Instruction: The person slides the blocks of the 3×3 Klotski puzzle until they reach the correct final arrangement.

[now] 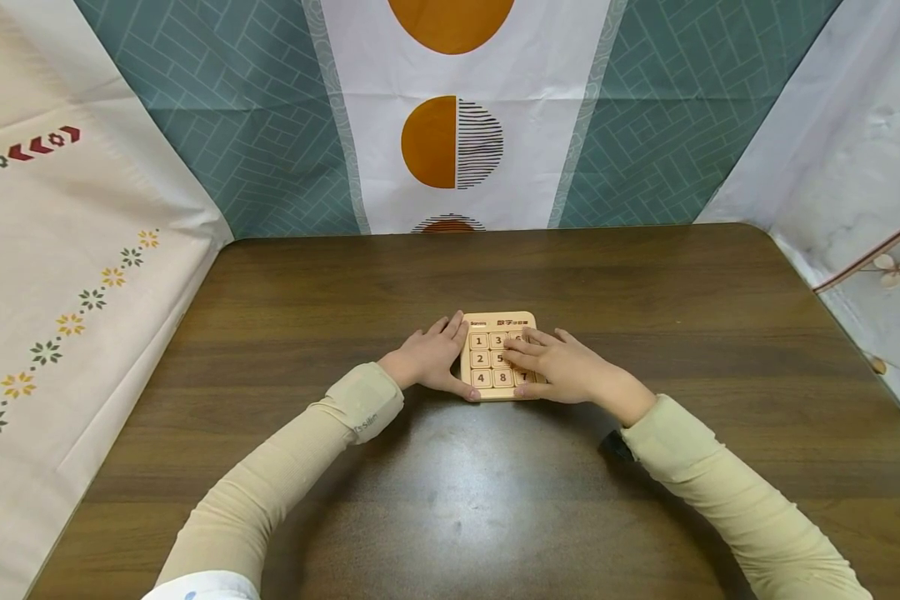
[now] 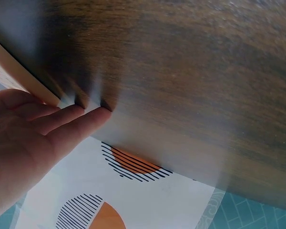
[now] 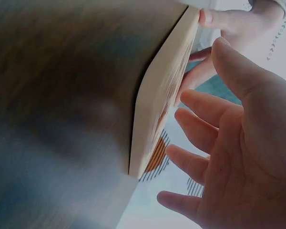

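Observation:
A wooden number slide puzzle (image 1: 501, 393) lies flat on the table, its square tiles showing 1, 3, 2, 5, 4, 8 and 7; several tiles on the right are partly covered. Along its left edge rests my left hand (image 1: 437, 356), fingers stretched out, thumb at the lower left corner. In the left wrist view the fingers of that hand (image 2: 33, 129) look straight beside the puzzle's side. My right hand (image 1: 570, 367) is over the right part of the tiles, fingers spread and relaxed. The right wrist view shows this hand (image 3: 248, 138) with nothing gripped, beside the puzzle's edge (image 3: 150, 114).
The brown wooden table (image 1: 450, 500) extends around the puzzle on every side. Behind it hangs a teal and white cloth (image 1: 270, 125) with orange circles. A cream patterned cloth (image 1: 82, 275) borders the left side, and a pale cloth (image 1: 862, 150) the right.

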